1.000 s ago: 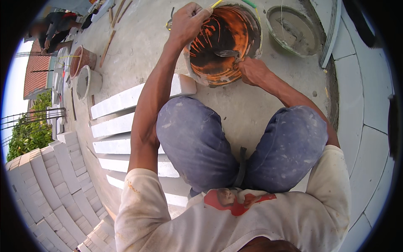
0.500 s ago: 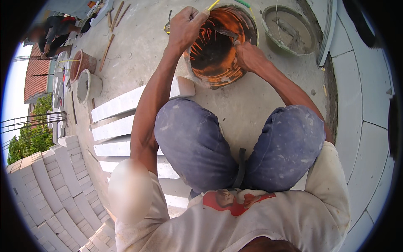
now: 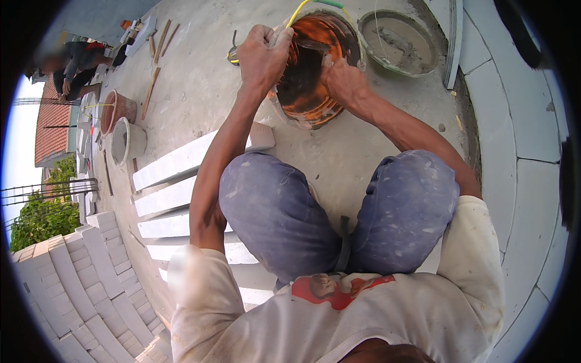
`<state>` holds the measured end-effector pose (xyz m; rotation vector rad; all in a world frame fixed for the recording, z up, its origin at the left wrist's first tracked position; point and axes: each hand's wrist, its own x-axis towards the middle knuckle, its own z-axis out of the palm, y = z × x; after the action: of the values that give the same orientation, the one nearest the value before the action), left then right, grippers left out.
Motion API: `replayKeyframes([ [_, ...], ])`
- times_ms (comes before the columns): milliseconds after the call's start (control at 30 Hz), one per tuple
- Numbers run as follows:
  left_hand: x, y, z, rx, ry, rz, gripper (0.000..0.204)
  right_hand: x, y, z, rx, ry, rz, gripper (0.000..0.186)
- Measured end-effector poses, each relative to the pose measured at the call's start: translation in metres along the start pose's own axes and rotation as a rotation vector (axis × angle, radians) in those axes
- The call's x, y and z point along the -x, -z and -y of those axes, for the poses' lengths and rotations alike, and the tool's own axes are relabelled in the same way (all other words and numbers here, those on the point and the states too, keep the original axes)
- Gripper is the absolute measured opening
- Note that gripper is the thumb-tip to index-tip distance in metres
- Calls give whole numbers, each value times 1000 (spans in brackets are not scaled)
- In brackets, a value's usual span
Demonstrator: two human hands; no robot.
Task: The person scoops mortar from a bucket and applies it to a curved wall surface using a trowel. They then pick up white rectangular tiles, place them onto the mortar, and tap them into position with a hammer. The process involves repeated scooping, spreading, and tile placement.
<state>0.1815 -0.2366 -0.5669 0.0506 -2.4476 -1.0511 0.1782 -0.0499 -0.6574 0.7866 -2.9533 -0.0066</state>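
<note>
A bucket (image 3: 311, 116) stands tilted in front of me, its inside glowing orange and smeared with dark residue. My left hand (image 3: 264, 59) is closed on its left rim, beside the yellow handle (image 3: 295, 13) with a green grip. My right hand (image 3: 346, 86) is inside the bucket's mouth, fingers closed round what looks like a trowel (image 3: 313, 45). Its grey blade points up and left against the inner wall; my fingers hide the rest of it. Just right of the bucket sits a round basin (image 3: 370, 48) of wet grey mortar (image 3: 402, 45).
White blocks (image 3: 175, 163) lie in a row by my left leg. Pale blocks (image 3: 72, 272) are stacked at lower left. Two buckets (image 3: 128, 142) and wooden sticks (image 3: 151, 91) lie farther left. A person (image 3: 78, 66) crouches at far left. A block wall (image 3: 508, 109) runs along the right.
The view has shifted slightly, and the bucket and basin sit a little farther left. My right hand has moved left with the trowel. My left hand keeps its hold on the rim.
</note>
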Motion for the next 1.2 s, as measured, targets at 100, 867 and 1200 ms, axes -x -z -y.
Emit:
replayKeyframes([
  [100,-3,2,0,79,-90,-49,44,8,11,-4,-115,54,134,26],
  [867,1,46,-34,558,-125,45,29,56,18,-10,-1663,-89,586,57],
  [1200,0,14,12,707,107,-238,32,75,35,-3,-2211,-113,630,58],
])
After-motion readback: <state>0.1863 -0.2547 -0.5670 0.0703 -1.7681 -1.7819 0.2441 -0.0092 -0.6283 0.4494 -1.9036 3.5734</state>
